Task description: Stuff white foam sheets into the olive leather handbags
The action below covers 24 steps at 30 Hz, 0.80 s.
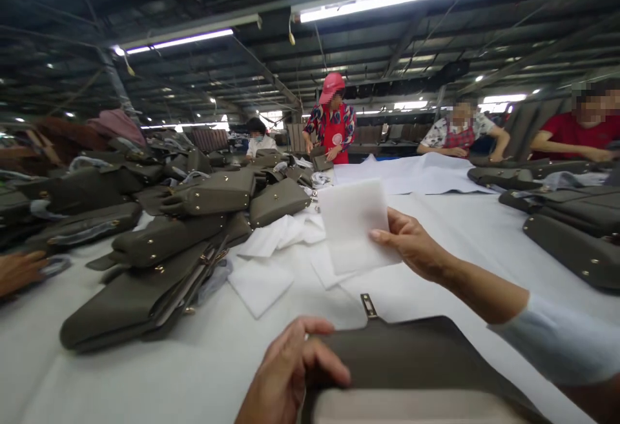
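My right hand (pixel 411 243) pinches a white foam sheet (pixel 356 227) between thumb and fingers, held up above the table. Below it, my left hand (pixel 295 366) grips the left edge of a dark olive handbag (pixel 402 353) close to me. The bag's flap is raised, with a metal clasp piece (pixel 369 306) on a tab at its far edge. A pale beige part of the bag shows at the bottom of the view. Several more white foam sheets (pixel 261 285) lie loose on the table just beyond the bag.
Olive handbags (pixel 208 195) are piled on the left, with more bags (pixel 571 250) at the right. White sheeting (pixel 416 172) covers the table's far part. Another person's hand (pixel 22 272) reaches in at the left edge. A worker in a red apron (pixel 339 130) and others stand across the table.
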{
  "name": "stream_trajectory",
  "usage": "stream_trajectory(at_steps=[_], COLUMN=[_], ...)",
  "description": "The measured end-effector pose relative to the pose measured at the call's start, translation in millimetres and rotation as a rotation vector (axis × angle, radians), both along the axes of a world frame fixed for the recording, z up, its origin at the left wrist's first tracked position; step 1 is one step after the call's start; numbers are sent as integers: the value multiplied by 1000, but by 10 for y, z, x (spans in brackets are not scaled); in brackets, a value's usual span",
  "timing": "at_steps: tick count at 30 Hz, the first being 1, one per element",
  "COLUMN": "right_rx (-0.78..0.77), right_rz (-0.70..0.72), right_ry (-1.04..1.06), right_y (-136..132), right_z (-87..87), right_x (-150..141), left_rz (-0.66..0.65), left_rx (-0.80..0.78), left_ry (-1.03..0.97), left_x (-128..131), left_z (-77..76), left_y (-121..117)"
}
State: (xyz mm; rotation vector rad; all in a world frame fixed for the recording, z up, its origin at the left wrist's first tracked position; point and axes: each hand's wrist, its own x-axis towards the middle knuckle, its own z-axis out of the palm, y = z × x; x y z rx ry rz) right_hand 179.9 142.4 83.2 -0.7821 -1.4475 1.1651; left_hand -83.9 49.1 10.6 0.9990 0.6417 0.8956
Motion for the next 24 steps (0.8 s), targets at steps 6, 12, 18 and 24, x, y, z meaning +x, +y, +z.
stream_trajectory(at_steps=[6,12,18,24], right_rx=[37,-53,104,63], right_rz=[180,85,42,113], right_ry=[-201,-99,-160,-319], right_y=[-869,-1054,-1469,-1841], right_z=[211,16,-45,88], right_x=[-274,-366,-396,-329], left_rz=[-33,-227,-334,-357], left_rx=[146,257,289,320], left_ry=[-122,42,202,326], left_x=[91,60,78,226], left_z=[574,574,699,693], left_y=[101,-51,-313,-592])
